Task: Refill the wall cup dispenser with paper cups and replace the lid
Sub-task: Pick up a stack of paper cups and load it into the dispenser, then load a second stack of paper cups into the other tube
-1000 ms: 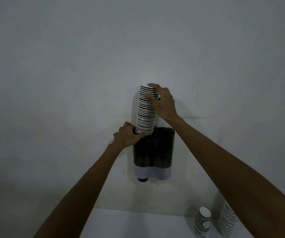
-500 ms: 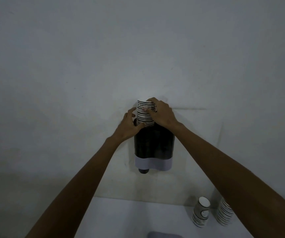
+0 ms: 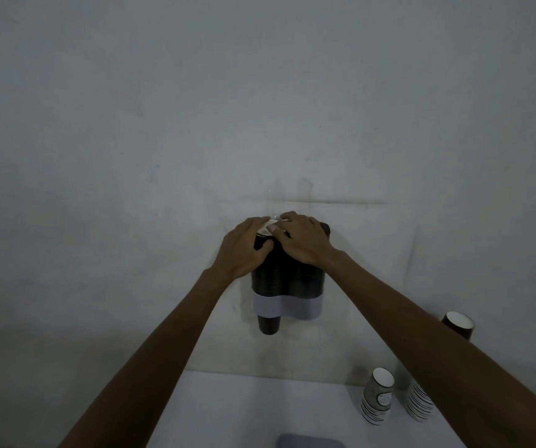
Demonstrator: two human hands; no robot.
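At the top of the wall dispenser (image 3: 287, 279), your right hand (image 3: 305, 242) lies palm-down with fingers spread over the rim of the paper cup stack (image 3: 268, 228), pressing on it rather than gripping it; your left hand (image 3: 244, 250) cups the left side of the dispenser's mouth, fingers curled loosely against the dark tube and thumb by the stack's rim, closed on nothing. A second ago the stack stood tall above the opening with your right hand wrapped round its upper end; half a second ago only a short length showed; now just the white top rim peeks out between your hands. The stack's long axis runs vertically, mouth up, in the left-hand tube, and one dark cup bottom (image 3: 269, 324) pokes out below the pale band at the dispenser's base. Further out, on the white worktop (image 3: 244, 409) to your right, two shorter stacks (image 3: 377, 397) stand side by side, a single dark cup (image 3: 458, 324) sits behind your right forearm, and a grey lid (image 3: 310, 442) lies at the near edge, partly cut off.
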